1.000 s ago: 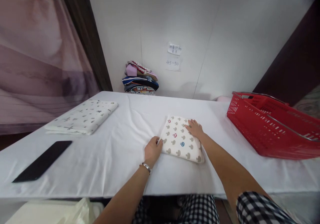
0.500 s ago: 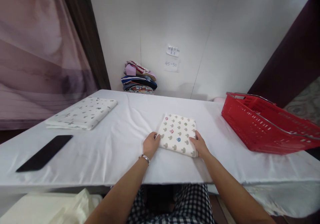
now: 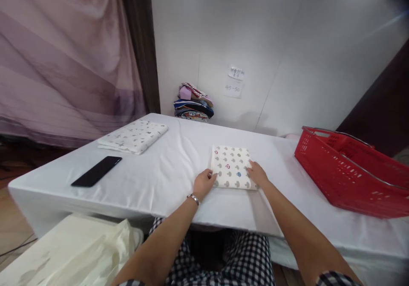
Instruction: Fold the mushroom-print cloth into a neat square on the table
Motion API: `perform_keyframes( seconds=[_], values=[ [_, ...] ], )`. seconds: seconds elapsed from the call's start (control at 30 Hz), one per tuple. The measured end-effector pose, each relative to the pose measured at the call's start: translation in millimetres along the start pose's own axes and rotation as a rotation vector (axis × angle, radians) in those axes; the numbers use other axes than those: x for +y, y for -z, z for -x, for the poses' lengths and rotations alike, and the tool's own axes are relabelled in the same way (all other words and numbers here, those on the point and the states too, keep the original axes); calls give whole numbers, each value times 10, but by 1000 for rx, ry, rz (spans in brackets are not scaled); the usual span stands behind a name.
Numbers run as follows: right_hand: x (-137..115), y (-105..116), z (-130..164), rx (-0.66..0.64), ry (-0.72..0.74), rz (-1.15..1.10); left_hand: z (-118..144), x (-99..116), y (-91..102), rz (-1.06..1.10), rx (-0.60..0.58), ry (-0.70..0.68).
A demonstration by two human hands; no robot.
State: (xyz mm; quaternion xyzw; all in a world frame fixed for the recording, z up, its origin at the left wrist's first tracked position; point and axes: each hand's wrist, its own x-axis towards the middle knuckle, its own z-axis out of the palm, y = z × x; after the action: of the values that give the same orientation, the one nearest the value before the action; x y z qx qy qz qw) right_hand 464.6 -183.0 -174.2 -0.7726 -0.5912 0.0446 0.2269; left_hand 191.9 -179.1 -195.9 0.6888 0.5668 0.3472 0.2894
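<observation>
A folded white cloth [image 3: 230, 166] printed with grey mushrooms and a few red, green and blue ones lies flat on the white-covered table. At its lower left edge is my left hand [image 3: 203, 183], thumb on the fabric and fingers curled in; a bracelet circles that wrist. My right hand [image 3: 257, 173] holds the opposite edge, with its fingertips at the border and the fingers partly hidden. Toward the left of the table lies another folded white cloth [image 3: 136, 136] with small dark prints, apart from both hands.
A black phone-like slab [image 3: 96, 171] lies on the left of the table [image 3: 159, 175]. At the right stands a red basket [image 3: 348, 179] with metal handles. A stack of folded fabrics [image 3: 194, 104] sits by the back wall. Below left is a pale crumpled bag [image 3: 105, 252].
My view has swung, so the surroundings sit differently in frame. The mushroom-print cloth lies turned slightly and a bit straighter to me, with both hands still at its sides.
</observation>
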Motion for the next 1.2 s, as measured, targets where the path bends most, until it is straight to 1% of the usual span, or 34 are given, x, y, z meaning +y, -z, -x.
perform_keyframes(
  seconds=[0.07,0.1,0.2,0.27,0.43,0.53,0.63,0.77,0.9,1.0,1.1,1.17,1.2],
  values=[
    [-183,2,100,-18,59,165,-10,-5,-8,-12,-8,14],
    [-279,-14,166,-42,100,200,-14,-6,-11,-15,-10,20],
    [-517,-104,376,-144,274,182,-16,-2,-16,-15,-6,18],
    [-609,-156,473,-193,334,171,-11,6,-11,-11,-8,16],
    [-770,-158,493,-234,295,140,6,36,23,-8,-2,10],
    [-908,-195,501,-253,354,115,9,47,32,-3,7,11],
    [-1018,-266,528,-299,417,141,7,54,30,-1,11,14],
    [-1126,-286,451,-364,378,131,3,52,21,-6,13,12],
    [-1254,-340,330,-355,390,120,-6,24,3,-10,25,4],
    [-1301,-454,319,-316,427,165,-4,10,-2,12,90,-6],
    [-1291,-525,329,-305,433,171,11,21,6,12,146,-96],
    [-1265,-514,305,-353,422,143,21,33,12,-14,115,-169],
    [-1242,-491,280,-389,426,120,23,36,12,-29,88,-181]
  ],
)
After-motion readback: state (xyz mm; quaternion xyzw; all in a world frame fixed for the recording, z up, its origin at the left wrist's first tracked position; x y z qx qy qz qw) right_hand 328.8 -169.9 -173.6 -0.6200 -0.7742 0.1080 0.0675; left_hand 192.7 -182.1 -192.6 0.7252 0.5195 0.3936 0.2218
